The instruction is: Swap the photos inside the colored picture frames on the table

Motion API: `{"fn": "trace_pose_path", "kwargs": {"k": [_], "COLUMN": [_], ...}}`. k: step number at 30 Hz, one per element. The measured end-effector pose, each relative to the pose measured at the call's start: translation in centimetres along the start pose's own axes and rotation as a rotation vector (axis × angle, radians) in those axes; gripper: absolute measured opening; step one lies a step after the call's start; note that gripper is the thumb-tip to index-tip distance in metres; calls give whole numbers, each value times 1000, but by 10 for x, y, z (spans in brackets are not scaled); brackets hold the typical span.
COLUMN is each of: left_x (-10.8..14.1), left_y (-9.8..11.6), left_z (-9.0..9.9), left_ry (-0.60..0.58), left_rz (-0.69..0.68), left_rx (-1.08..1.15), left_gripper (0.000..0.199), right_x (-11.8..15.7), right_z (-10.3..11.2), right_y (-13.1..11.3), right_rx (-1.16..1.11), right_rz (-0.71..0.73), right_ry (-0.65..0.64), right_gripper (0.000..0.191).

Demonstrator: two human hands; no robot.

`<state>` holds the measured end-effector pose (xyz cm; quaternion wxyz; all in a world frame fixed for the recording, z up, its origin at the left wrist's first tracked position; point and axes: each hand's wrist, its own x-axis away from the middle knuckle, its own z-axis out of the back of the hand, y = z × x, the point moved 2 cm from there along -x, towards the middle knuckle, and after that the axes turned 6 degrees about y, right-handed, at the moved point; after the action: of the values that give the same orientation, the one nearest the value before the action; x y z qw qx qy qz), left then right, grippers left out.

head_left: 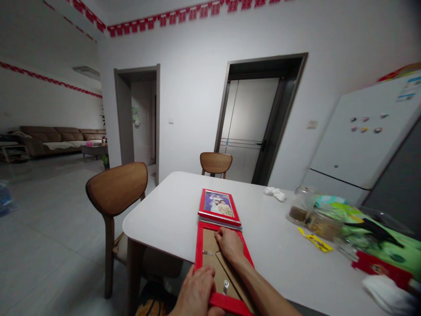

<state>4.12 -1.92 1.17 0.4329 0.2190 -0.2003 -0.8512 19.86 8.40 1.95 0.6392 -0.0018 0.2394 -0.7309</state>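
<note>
A red picture frame (199, 253) lies face down at the table's front edge, showing its brown backing board (208, 240). My left hand (197, 287) is closed around its near left corner. At the far end of the backing, my right hand (230, 243) pinches a small metal clip (215, 234), mostly covered by the fingertips. Other metal pieces show on the board: a hanger (226, 287) near the bottom and a fitting (208, 253) at the left. Just beyond lies a second red picture frame (237, 210), face up, with a photo of people in it.
On the white table (158, 215), glass jars (297, 210), a yellow packet (315, 241), crumpled tissue (275, 193) and green bags (404, 250) crowd the right side. Wooden chairs stand at the left (118, 188) and far side (216, 162). A white fridge (362, 145) is at the right.
</note>
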Motion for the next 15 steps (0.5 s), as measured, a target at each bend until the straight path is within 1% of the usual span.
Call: {"fn": "trace_pose_path", "kwargs": {"k": [5,10,15], "left_x": [1,-1,-3], "left_y": [3,5,2], "left_z": [2,3,-1], "left_ry": [17,-15,27], "left_rz": [29,22,11], "left_rx": [11,-22,1], "left_gripper": [69,72,71], "right_x": [-13,-19,-21], "right_z": [-7,-9,-10], "right_y": [3,7,10], "right_rx": [54,47,0], "right_rz": [-96,-140,-166], "right_ry": [-4,-13,-47], "right_gripper": [23,21,16]}}
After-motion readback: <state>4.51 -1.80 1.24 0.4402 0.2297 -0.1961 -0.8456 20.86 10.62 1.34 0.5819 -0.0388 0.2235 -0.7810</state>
